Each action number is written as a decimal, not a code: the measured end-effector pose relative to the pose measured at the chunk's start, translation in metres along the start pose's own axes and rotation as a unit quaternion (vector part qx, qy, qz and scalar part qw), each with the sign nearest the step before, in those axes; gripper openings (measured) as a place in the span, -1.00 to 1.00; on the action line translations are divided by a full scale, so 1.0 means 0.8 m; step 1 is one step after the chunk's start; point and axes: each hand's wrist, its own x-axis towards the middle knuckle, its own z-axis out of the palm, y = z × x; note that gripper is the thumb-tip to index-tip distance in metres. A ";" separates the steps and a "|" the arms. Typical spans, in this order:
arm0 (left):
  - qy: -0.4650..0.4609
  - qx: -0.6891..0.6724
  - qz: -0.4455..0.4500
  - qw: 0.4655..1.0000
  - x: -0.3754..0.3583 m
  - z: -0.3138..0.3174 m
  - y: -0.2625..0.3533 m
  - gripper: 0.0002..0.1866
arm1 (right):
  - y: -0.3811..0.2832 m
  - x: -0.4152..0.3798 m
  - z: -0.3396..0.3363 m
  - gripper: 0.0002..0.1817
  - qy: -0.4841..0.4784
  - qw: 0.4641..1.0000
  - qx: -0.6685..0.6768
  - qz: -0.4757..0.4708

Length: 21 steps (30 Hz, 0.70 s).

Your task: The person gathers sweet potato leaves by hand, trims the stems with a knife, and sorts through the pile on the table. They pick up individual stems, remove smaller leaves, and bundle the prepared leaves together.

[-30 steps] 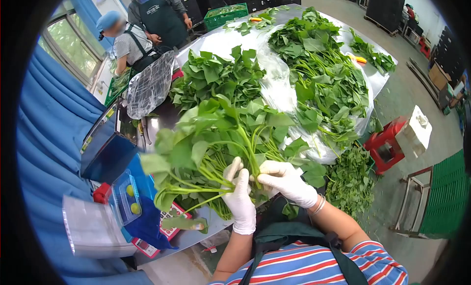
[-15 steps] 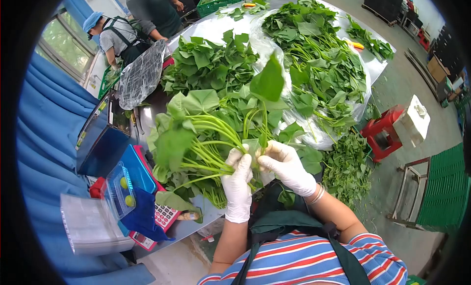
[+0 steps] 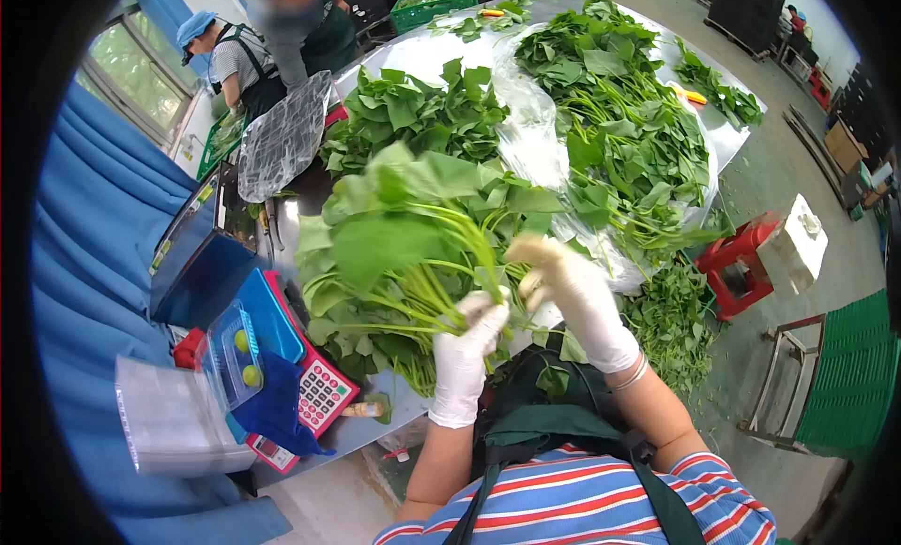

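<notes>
My left hand (image 3: 467, 362), in a white glove, is closed around the stems of a bunch of sweet potato greens (image 3: 399, 245). The leaves fan out up and to the left, blurred by motion. Just right of the bunch is my gloved right hand (image 3: 582, 306), its fingers partly blurred but apart, with nothing seen between them. Beneath and behind the bunch lies a heap of the same greens (image 3: 413, 123) on the metal table. A larger pile of greens (image 3: 619, 123) rests on clear plastic sheeting (image 3: 526, 128) to the right.
At left are a pink calculator-style scale (image 3: 324, 395), a blue cloth (image 3: 277, 409), clear plastic boxes (image 3: 174, 414) and a dark box (image 3: 202, 254). Loose greens (image 3: 671, 320) lie on the floor by a red stool (image 3: 737, 273). Two people work beyond the table. An orange-handled knife (image 3: 693, 97) lies at the far right.
My right hand has come away from the stems and moved slightly up and right. The bunch in my left hand has swung upward, and its upright leaf no longer stands between the hands.
</notes>
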 end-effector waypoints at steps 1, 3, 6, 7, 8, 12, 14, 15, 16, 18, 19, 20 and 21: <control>-0.043 0.041 -0.020 0.998 -0.001 -0.003 -0.006 -0.84 | -0.004 -0.003 0.001 -0.59 -0.082 0.971 -0.214 0.074; -0.071 0.045 -0.006 0.996 -0.007 -0.001 -0.012 -0.84 | 0.002 -0.008 0.025 -0.76 -0.082 0.981 -0.176 0.025; 0.051 0.078 0.054 0.994 -0.010 0.003 -0.003 -0.84 | 0.022 -0.003 -0.002 -0.72 -0.040 0.990 -0.133 0.024; 0.027 0.003 0.066 0.997 -0.008 -0.018 -0.010 -0.78 | 0.024 -0.002 -0.010 -0.69 -0.004 0.994 -0.103 0.031; 0.052 -0.019 0.081 0.995 -0.006 -0.021 -0.006 -0.75 | 0.022 -0.002 -0.008 -0.68 -0.027 1.000 0.003 0.004; 0.088 -0.082 0.105 0.987 -0.002 -0.030 -0.009 -0.68 | 0.024 -0.004 -0.019 -0.72 -0.105 0.977 0.183 0.035; 0.075 -0.080 0.095 0.989 -0.004 -0.023 -0.008 -0.68 | 0.024 -0.007 -0.019 -0.72 -0.112 0.975 0.190 0.037; 0.069 -0.079 0.090 0.990 -0.005 -0.021 -0.009 -0.67 | 0.023 -0.009 -0.019 -0.72 -0.127 0.971 0.197 0.045; 0.053 -0.064 0.097 0.992 -0.006 -0.022 -0.013 -0.66 | 0.023 -0.010 -0.019 -0.72 -0.126 0.971 0.197 0.043; 0.038 -0.034 0.107 0.993 -0.004 -0.020 -0.018 -0.66 | 0.022 -0.011 -0.017 -0.71 -0.130 0.972 0.189 0.042; 0.024 -0.004 0.116 0.993 -0.004 -0.020 -0.019 -0.66 | 0.022 -0.011 -0.016 -0.71 -0.132 0.973 0.186 0.041; 0.009 0.024 0.105 0.994 -0.006 -0.022 -0.017 -0.64 | 0.022 -0.011 -0.016 -0.71 -0.132 0.973 0.186 0.042; 0.010 0.023 0.105 0.994 -0.007 -0.020 -0.017 -0.64 | 0.022 -0.012 -0.014 -0.72 -0.116 0.978 0.168 0.047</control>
